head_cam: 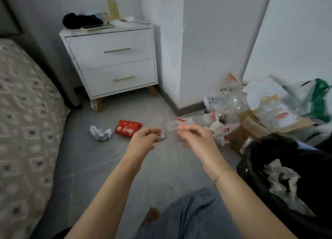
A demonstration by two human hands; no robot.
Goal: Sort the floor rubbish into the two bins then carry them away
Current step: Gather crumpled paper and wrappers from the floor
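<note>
**A:** Hands first. What have they got?

**B:** Both on one clear wrapper [169, 131], stretched between them above the floor [107, 159]. My left hand [144, 137] pinches its left end, fingers curled in. My right hand [193, 135] pinches the right end, thumb and fingers closed on the film. Thin bracelet [220, 175] on my right wrist.

**A:** Any print on the wrapper?

**B:** A red patch near its far right end. Too blurred to read.

**A:** Next out.

**B:** On the floor beyond my left hand, a red packet [128, 128], lying flat, with white label panels on it. Writing too small to make out. Just left of it, apart, a crumpled white paper [101, 133].

**A:** The bins?

**B:** One black-lined bin [255, 159] at lower right, beside my right forearm. Crumpled pale paper [283, 177] inside it. I cannot tell where the second bin is.

**A:** Beyond the right hand?

**B:** A rubbish pile [233, 102] against the wall corner: clear plastic, white scraps with red marks, brown cardboard [251, 129]. A red oval logo [282, 116] on one bag, unreadable. A green and white bag [319, 98] at the far right.

**A:** Rest of the room?

**B:** White two-drawer nightstand [115, 63] with gold handles, straight ahead. On top: a dark bundle [80, 20] and a tall bottle [113, 5] of yellowish liquid. Patterned bed [23, 113] along the left. My knee in blue jeans [188, 217] at the bottom.
</note>
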